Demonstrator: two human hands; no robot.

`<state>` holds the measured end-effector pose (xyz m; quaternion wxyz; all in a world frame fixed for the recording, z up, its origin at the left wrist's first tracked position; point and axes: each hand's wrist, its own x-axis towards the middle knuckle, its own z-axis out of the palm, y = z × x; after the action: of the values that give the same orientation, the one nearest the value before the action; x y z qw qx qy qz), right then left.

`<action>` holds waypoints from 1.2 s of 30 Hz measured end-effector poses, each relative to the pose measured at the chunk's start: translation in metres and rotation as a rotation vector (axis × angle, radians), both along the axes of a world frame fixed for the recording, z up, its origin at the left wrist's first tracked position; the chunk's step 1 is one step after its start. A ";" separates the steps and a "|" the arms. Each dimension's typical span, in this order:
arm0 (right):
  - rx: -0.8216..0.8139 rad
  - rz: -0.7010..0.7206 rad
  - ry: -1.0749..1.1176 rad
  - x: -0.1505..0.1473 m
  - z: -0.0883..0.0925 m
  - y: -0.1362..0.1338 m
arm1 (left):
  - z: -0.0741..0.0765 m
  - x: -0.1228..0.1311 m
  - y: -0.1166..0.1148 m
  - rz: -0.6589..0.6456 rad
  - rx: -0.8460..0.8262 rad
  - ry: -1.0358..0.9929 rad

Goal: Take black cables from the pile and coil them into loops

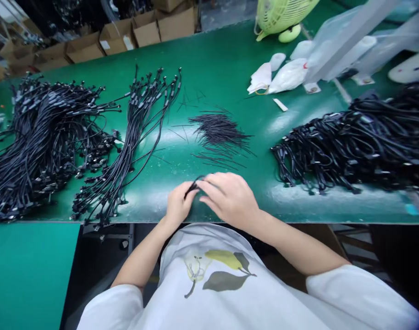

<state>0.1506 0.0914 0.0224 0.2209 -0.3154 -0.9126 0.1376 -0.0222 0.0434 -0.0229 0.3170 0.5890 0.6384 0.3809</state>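
Observation:
Close to the bench's front edge, my left hand [178, 201] is closed around a small folded bundle of black cable [193, 187]. My right hand [228, 197] meets it from the right, its thumb and fingers pinched at the top of the same cable. Most of the bundle is hidden inside the hands. Just beyond them lies a pile of thin black twist ties [219, 130], with several loose ones around it. To the left, a bunch of straight black cables [132, 133] with metal-tipped connectors is laid out lengthwise.
A big heap of loose black cables [41, 133] covers the far left of the green bench [202, 59]. Coiled, bundled cables [354, 142] are piled at the right. White plastic bags [288, 75], a grey post [354, 41], a yellow-green fan [285, 16] and cardboard boxes [177, 25] stand behind.

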 end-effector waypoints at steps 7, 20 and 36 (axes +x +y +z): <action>-0.179 -0.176 -0.410 0.044 -0.029 0.022 | -0.004 -0.016 -0.006 -0.323 0.031 0.291; 0.139 -0.786 -0.446 0.145 -0.061 0.044 | -0.009 -0.041 -0.015 -0.116 -0.148 0.145; -0.026 0.010 -0.109 -0.026 -0.016 0.047 | 0.024 -0.143 -0.013 0.227 -0.072 0.474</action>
<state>0.1245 0.1388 0.0061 0.1664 -0.3206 -0.9230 0.1330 -0.1655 0.0303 0.0011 0.1346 0.5747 0.7699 0.2427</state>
